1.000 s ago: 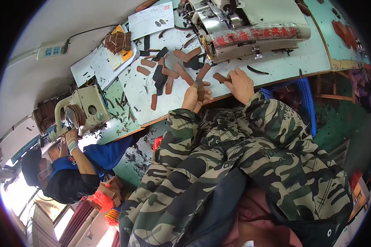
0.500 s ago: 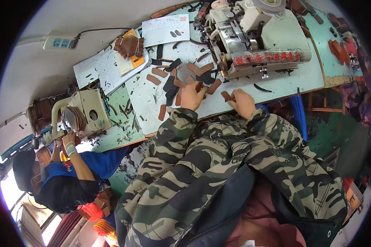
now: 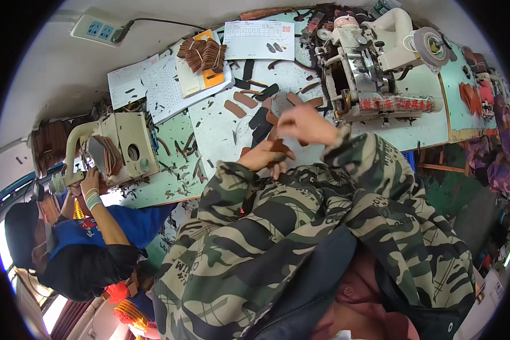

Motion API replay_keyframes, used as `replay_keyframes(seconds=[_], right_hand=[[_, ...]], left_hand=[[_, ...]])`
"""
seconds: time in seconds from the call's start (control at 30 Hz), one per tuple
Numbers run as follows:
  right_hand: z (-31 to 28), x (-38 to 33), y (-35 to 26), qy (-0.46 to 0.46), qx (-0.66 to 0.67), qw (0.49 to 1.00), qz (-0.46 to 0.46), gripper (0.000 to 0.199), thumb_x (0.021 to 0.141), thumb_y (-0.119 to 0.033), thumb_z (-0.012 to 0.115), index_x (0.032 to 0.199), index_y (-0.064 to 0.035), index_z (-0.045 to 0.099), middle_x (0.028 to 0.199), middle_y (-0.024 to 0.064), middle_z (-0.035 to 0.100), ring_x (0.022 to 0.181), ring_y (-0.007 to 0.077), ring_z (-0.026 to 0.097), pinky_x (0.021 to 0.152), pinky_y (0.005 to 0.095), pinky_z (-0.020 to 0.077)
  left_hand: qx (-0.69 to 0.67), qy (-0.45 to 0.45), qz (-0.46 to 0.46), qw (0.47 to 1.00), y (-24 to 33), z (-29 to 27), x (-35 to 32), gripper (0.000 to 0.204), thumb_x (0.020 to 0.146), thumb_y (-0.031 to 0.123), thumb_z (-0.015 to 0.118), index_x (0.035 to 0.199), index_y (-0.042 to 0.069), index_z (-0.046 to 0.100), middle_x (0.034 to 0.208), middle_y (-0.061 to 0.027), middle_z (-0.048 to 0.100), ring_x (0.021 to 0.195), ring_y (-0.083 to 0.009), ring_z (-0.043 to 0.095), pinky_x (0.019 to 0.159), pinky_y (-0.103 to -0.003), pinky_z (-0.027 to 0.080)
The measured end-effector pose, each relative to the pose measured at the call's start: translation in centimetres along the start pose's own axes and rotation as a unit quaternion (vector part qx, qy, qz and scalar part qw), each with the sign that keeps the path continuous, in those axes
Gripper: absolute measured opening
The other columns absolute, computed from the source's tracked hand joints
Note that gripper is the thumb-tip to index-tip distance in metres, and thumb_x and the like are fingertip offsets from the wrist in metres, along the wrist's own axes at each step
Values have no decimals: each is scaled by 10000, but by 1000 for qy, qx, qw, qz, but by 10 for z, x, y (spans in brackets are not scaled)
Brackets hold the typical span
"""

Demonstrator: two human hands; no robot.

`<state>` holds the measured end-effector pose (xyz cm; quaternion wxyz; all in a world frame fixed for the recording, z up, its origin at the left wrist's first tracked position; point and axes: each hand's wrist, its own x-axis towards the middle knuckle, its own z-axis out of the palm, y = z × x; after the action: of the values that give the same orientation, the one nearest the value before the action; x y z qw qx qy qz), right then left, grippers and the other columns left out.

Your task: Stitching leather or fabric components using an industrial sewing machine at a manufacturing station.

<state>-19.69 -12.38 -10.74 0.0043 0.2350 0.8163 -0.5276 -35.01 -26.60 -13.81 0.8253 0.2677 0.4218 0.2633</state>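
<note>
Close to the table's front edge, my left hand (image 3: pixel 259 156) is closed around a brown leather piece (image 3: pixel 279 146), which sticks up between thumb and fingers. My right hand (image 3: pixel 310 126) hangs above and to the right of it, over the scattered cut pieces. Motion smears its fingers, so whether it holds anything cannot be made out. Around both hands lie curved brown leather pieces (image 3: pixel 245 100) and black pieces (image 3: pixel 260 125) on the white tabletop. My right hand and forearm cover part of this scatter.
A sewing-type machine (image 3: pixel 374 73) stands at the back right. Beyond the pieces lie a printed sheet (image 3: pixel 259 41), papers and brown leather bundles (image 3: pixel 203 55). On the left, a person (image 3: pixel 85 243) works at another cream machine (image 3: pixel 124 150). Dark scraps litter the green surface (image 3: pixel 173 184).
My left hand has drawn back toward my body with the brown leather piece. My right hand has swung left from the table edge to above the pieces. The whole view has shifted slightly.
</note>
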Motion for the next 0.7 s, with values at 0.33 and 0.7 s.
replay_keyframes(seconds=[0.33, 0.7], right_hand=[[7, 57, 79, 126, -21, 972, 197, 197, 738, -187, 726, 721, -4, 656, 709, 180, 654, 707, 326, 649, 681, 395, 512], [7, 30, 74, 206, 43, 974, 86, 186, 766, -190, 698, 780, -12, 646, 694, 130, 642, 613, 231, 634, 584, 368, 496]], left_hand=[[74, 361, 138, 919, -25, -61, 37, 90, 834, 76, 621, 821, -13, 608, 643, -52, 603, 495, -106, 553, 469, -255, 419], [200, 485, 253, 813, 10, -36, 74, 196, 809, 145, 689, 905, -24, 658, 737, -87, 661, 582, -126, 591, 547, -272, 463]])
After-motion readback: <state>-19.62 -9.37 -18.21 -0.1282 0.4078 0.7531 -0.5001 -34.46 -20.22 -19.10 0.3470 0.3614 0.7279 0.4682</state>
